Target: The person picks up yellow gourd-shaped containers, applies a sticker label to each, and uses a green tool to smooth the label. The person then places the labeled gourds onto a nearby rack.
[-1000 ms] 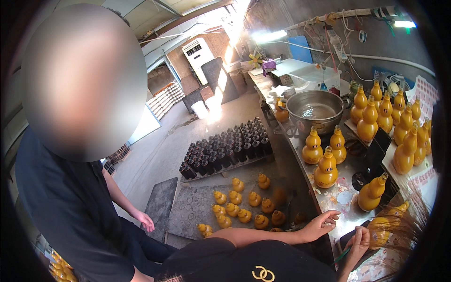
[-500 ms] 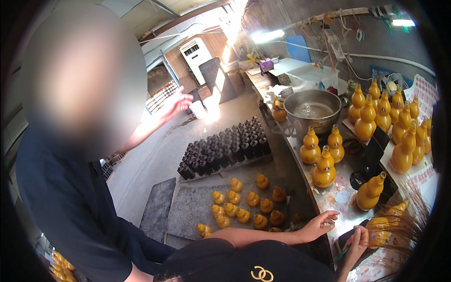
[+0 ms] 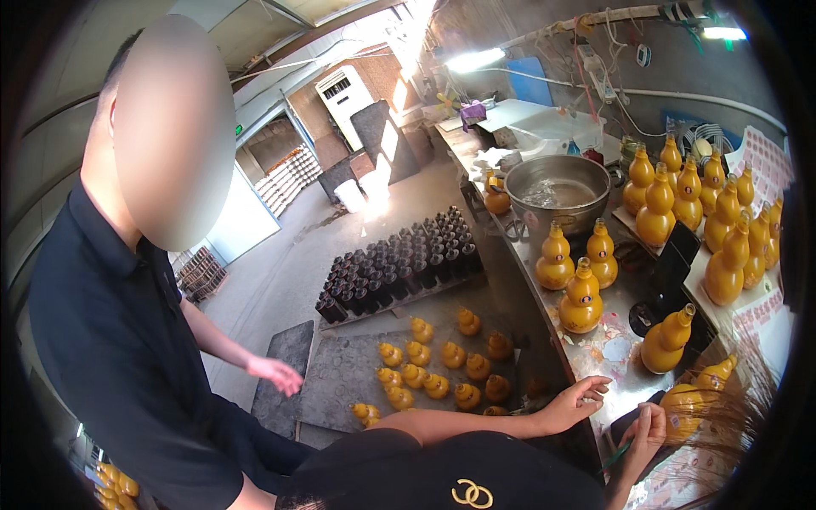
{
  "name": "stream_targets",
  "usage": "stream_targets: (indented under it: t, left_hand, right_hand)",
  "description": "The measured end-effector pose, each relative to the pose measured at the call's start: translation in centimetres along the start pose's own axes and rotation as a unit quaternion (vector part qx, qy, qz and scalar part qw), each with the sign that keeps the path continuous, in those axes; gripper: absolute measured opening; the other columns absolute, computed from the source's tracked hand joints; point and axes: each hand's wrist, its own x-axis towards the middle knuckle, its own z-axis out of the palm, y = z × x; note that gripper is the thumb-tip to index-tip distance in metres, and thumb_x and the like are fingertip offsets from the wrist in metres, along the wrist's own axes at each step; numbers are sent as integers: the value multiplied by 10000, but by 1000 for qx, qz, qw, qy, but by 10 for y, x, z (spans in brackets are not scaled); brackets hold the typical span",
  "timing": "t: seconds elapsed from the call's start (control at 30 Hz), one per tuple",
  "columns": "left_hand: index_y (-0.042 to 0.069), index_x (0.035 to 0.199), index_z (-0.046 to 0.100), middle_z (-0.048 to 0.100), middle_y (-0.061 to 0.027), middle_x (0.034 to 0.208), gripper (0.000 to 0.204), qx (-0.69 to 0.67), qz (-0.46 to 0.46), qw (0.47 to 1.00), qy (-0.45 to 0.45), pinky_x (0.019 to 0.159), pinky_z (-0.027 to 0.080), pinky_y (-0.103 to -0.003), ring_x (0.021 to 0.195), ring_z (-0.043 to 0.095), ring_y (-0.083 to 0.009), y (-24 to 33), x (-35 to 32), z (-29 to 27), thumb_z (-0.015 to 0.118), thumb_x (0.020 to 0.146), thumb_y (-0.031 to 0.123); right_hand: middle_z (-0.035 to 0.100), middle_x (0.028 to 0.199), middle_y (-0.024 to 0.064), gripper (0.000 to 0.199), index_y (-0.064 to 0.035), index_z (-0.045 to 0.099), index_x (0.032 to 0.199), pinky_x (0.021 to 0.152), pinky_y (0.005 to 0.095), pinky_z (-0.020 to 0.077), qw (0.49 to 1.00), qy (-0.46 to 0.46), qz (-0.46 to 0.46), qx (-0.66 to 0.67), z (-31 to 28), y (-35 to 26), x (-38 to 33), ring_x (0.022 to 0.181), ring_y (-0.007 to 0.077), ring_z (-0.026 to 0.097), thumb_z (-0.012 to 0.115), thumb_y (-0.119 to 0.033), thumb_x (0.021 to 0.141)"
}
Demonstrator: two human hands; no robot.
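Note:
My left hand (image 3: 575,406) hovers at the edge of the workbench (image 3: 605,361), fingers loosely bent and apart, with nothing in it. My right hand (image 3: 646,433) is closed around a thin green stick-like tool (image 3: 615,457); its exact kind is unclear. Right beside those fingers, a yellow gourd-shaped bottle (image 3: 682,406) lies on its side over a dark pad (image 3: 627,418); whether I touch it cannot be made out. Strands of hair partly cover that bottle. Beyond it stands an upright yellow gourd bottle (image 3: 667,342) with an open glass neck.
A metal basin (image 3: 557,191) of water stands farther along the bench, near several gourd bottles (image 3: 581,297). A black phone-like device (image 3: 677,255) leans on a stand. Sticker sheets (image 3: 761,319) lie at right. Dark bottles (image 3: 399,270) fill a pallet. A person (image 3: 136,340) stands at left.
The person at left has lowered an outstretched hand from chest height to near the waist and turned their head. My view has shifted slightly; my hands hold nearly the same pose.

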Motion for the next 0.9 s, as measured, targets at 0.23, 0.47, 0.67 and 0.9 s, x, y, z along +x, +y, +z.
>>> stream_targets:
  t: [0.23, 0.47, 0.67, 0.9]
  left_hand:
    - [54, 1357, 383, 504, -87, 1207, 458, 19, 17, 1000, 13, 943, 417, -307, 1061, 504, -154, 1, 0, 1, 529, 927, 116]
    - [74, 1375, 370, 493, -91, 1233, 469, 19, 11, 1000, -5, 985, 399, -328, 1111, 476, -176, -3, 2, 0, 530, 941, 157]
    - [73, 1377, 368, 492, -87, 1235, 475, 22, -3, 1000, -1, 972, 409, -326, 1110, 475, -172, 5, -1, 1, 535, 941, 158]
    - [52, 1352, 383, 499, -94, 1205, 449, 17, 9, 1000, 8, 934, 423, -305, 1054, 510, -157, 3, 0, 3, 528, 931, 113]
  right_hand:
    - [366, 532, -70, 148, -57, 554, 924, 355, 160, 190, 1000, -7, -14, 26, -2, 8, 2, 391, -7, 280, 530, -198, 964]
    - [366, 531, -70, 148, -56, 554, 924, 350, 160, 197, 998, -6, 46, 39, 24, -53, -4, 388, -7, 280, 526, -194, 967]
    - [366, 526, -74, 146, -58, 552, 920, 344, 161, 195, 997, -1, 64, 44, 23, -53, -4, 377, -8, 283, 529, -195, 965]
    - [367, 525, -73, 149, -59, 551, 920, 342, 162, 198, 998, -5, 55, 40, 22, -52, -4, 374, -7, 286, 524, -198, 967]
